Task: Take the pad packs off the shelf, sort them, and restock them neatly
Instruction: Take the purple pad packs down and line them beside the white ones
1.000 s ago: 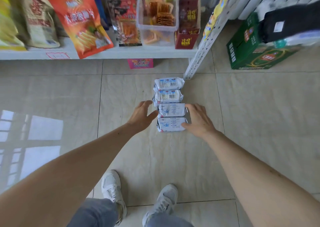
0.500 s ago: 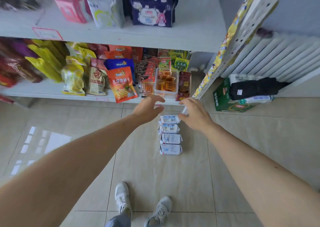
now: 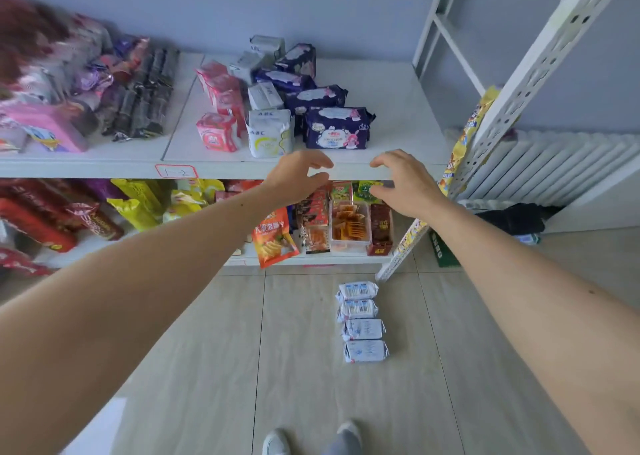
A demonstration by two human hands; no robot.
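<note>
The white shelf (image 3: 398,108) fills the upper part of the view, its top board carrying the pad packs in loose rows near the front edge. Below it a lower shelf (image 3: 311,258) holds snack bags and a clear tub, none of which belong to the task. The tiled floor (image 3: 207,350) stretches toward the person's shoes at the bottom edge.

On the floor, just off the shelf's corner post, four white pad packs (image 3: 362,321) lie in a straight line, touching end to end; they appear to be one sorted kind, set apart so the rest can be grouped beside them. On the top board, the dark blue packs (image 3: 334,130) sit at the right, the white ABC packs (image 3: 270,132) in the middle and the pink packs (image 3: 218,130) at the left, some upright and some leaning, so the sorting looks only partly done.

Both arms reach up toward the front of the top board. The left hand (image 3: 298,174) is empty, fingers loosely curved and spread, level with the shelf lip below the white and blue packs. The right hand (image 3: 401,180) is likewise empty with fingers apart, just beside it. Their spacing suggests they are about to take the nearest dark blue pack from both ends.
</note>
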